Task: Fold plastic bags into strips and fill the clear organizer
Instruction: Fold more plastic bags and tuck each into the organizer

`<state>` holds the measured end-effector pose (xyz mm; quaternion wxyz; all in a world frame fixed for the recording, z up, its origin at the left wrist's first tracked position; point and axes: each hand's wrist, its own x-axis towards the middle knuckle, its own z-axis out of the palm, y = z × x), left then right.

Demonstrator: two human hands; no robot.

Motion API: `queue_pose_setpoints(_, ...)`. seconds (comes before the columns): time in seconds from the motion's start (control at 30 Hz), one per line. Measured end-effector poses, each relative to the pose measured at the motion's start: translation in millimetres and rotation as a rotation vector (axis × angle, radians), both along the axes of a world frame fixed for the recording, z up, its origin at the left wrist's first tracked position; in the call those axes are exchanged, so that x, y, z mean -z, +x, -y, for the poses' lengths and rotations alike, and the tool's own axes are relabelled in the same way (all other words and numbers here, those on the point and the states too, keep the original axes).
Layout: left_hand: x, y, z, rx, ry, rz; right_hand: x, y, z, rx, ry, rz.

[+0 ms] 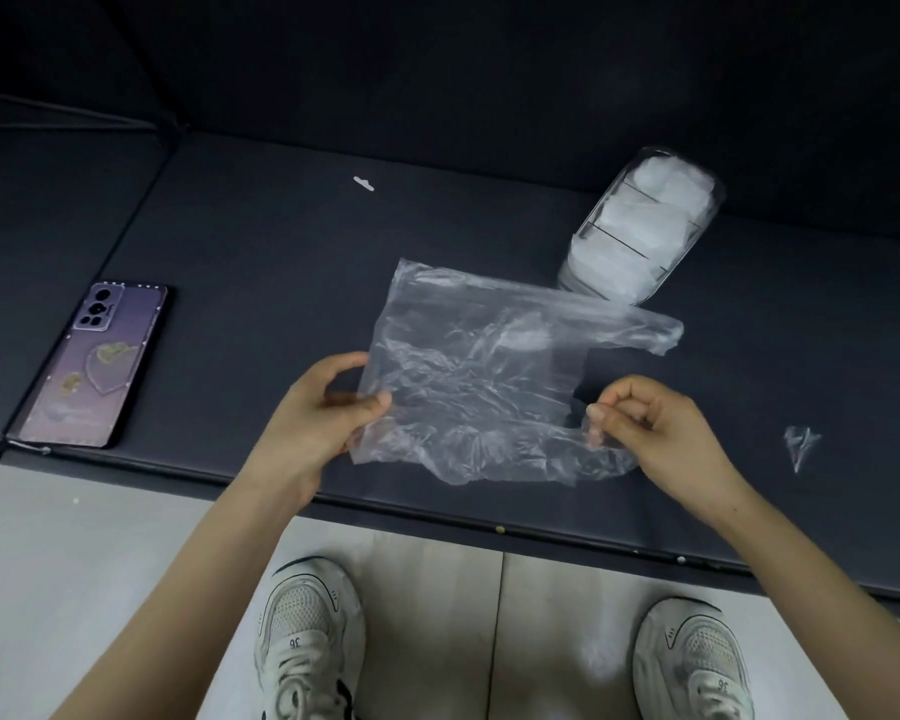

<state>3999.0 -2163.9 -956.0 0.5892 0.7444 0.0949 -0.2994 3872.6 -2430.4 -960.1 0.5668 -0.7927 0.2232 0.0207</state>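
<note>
A clear, wrinkled plastic bag [481, 376] lies spread flat on the dark padded surface [261, 283], its handles pointing right. My left hand [323, 407] pinches the bag's left edge between thumb and fingers. My right hand [650, 433] pinches the nearer handle at the bag's lower right. Behind the bag, to the right, stands the clear organizer [640, 226] with dividers, its compartments holding folded white bags.
A purple phone [97, 366] lies face down at the left near the front edge. A small folded plastic triangle [801, 444] sits at the right. A tiny white scrap [364, 183] lies at the back. Below the surface's edge are pale floor and my two white shoes [307, 636].
</note>
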Motion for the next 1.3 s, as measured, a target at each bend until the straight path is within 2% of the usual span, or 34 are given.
queue_pose_setpoints(0.07,4,0,2,-0.051,0.004,0.031,-1,-1,3,0.017,-0.016,-0.006)
queue_pose_setpoints(0.2,7,7,-5,-0.235,-0.179,-0.021,-5,-8,14,0.059,0.023,-0.017)
queue_pose_setpoints(0.33,8,11,-11,-0.326,-0.296,-0.080,-6,-16,21,0.036,0.043,-0.049)
queue_pose_setpoints(0.4,9,11,-13,-0.362,-0.313,-0.106,-5,-19,24,0.029,0.018,-0.067)
queue_pose_setpoints(0.5,12,9,-14,-0.383,-0.238,-0.083,-2,-22,28,-0.001,-0.097,-0.130)
queue_pose_setpoints(0.67,8,-6,-8,-0.277,-0.098,0.028,-12,-22,29,-0.035,-0.045,-0.171)
queue_pose_setpoints(0.8,8,-18,-6,-0.057,0.175,0.188,-11,-21,26,-0.145,-0.197,-0.297)
queue_pose_setpoints(0.9,8,-23,-2,0.079,0.164,0.118,-13,-21,22,-0.184,-0.321,-0.379)
queue_pose_setpoints(0.97,9,-24,2,0.065,0.109,0.110,-20,-19,19,-0.108,-0.569,-0.252)
queue_pose_setpoints(1.03,10,-23,5,0.046,0.096,0.132,-33,-13,11,0.067,-0.900,0.111)
queue_pose_setpoints(1.1,9,-23,6,0.066,0.084,0.116,-42,-1,-3,0.091,-0.992,0.364)
queue_pose_setpoints(1.13,7,-24,5,0.084,0.078,0.106,-41,8,-9,0.010,-0.969,0.365)
queue_pose_setpoints(1.17,5,-24,3,0.108,0.078,0.103,-36,17,-14,-0.102,-0.922,0.280)
queue_pose_setpoints(1.23,1,-24,-4,0.155,0.094,0.104,-20,35,-20,-0.327,-0.823,-0.032)
queue_pose_setpoints(1.3,-2,-22,-14,0.198,0.130,0.094,0,52,-18,-0.472,-0.808,-0.241)
